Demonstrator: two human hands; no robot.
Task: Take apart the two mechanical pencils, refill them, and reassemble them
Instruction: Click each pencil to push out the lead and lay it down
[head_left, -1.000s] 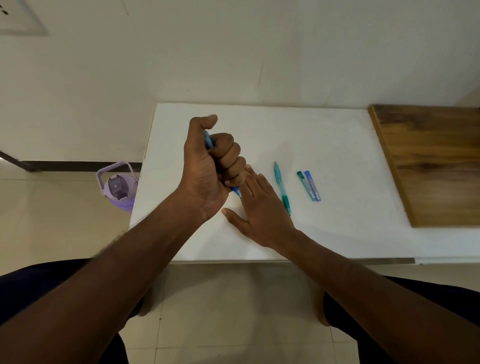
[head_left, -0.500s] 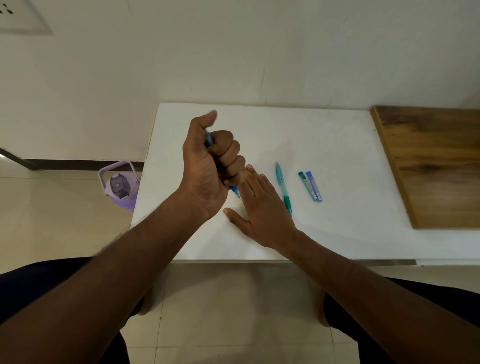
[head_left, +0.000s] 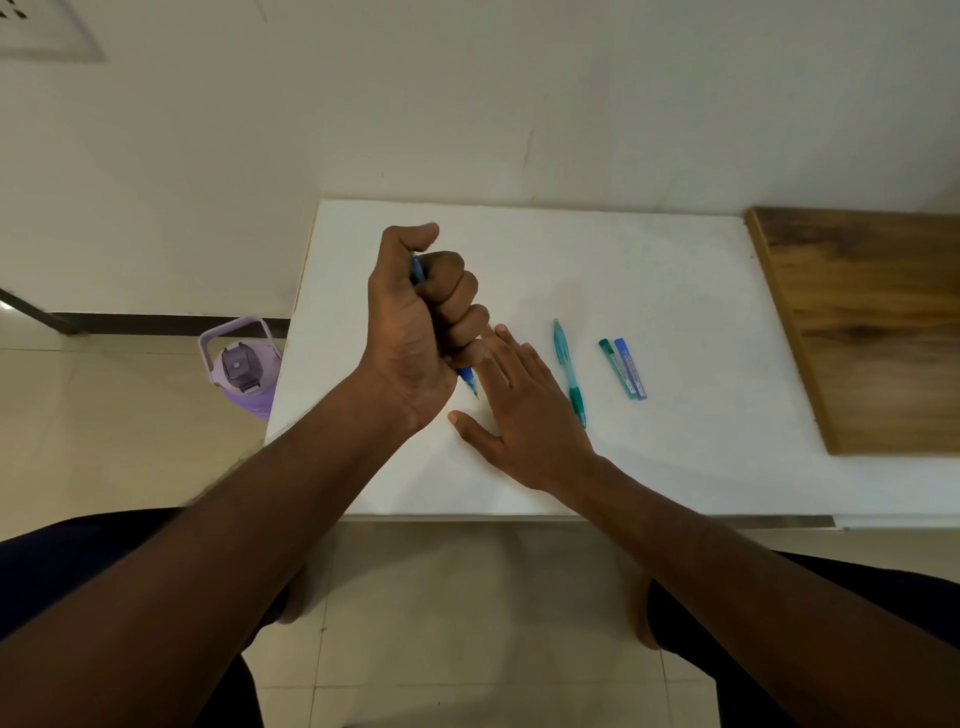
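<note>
Upright in a fist, the left hand grips a blue plastic mechanical pencil, tip down, near the white tabletop's left edge; the right hand lies spread flat beside a teal mechanical pencil.

White table; blue pencil mid-frame; teal pencil; green and blue lead tubes; brown woodgrain board right; lilac bottle left.

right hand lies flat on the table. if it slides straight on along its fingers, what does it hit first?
Probably the left hand, fisted round the blue pencil: the right hand's fingertips already reach its little finger. Depth is unclear; they may already touch.
</note>
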